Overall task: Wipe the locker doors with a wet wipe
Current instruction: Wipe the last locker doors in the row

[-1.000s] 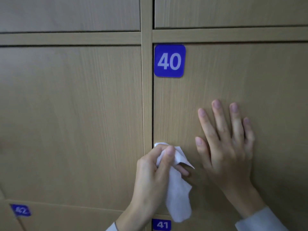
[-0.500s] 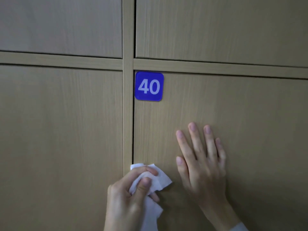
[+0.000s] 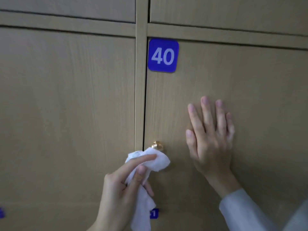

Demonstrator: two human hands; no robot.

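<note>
— Lockers first: what's on the far left?

— Wood-grain door (image 3: 66, 105), plain, filling the left half. A vertical frame strip (image 3: 140, 80) divides it from the next door. At the bottom left edge there's a scrap of a blue tag (image 3: 1, 212), too cut off to read.

— And the left hand?

— Left hand (image 3: 120, 194) comes up from the bottom, fingers curled, pinching a white wet wipe (image 3: 155, 160) between thumb and forefinger. The bunched top of the wipe sits against door 40 (image 3: 250, 97) by its left edge, touching the underside of a small brass knob (image 3: 157, 145). The rest of the wipe hangs down past the palm.

— Any labels?

— Blue plate reading 40 (image 3: 163, 55) in the door's top left corner. Below, behind the hanging wipe, a blue plate (image 3: 154, 213) partly covered; only a "1" shows.

— Right hand?

— Right hand (image 3: 211, 140) lies flat on door 40, right of the knob, fingers straight and close together, pointing up, holding nothing. A pale sleeve (image 3: 246, 212) covers the wrist.
</note>
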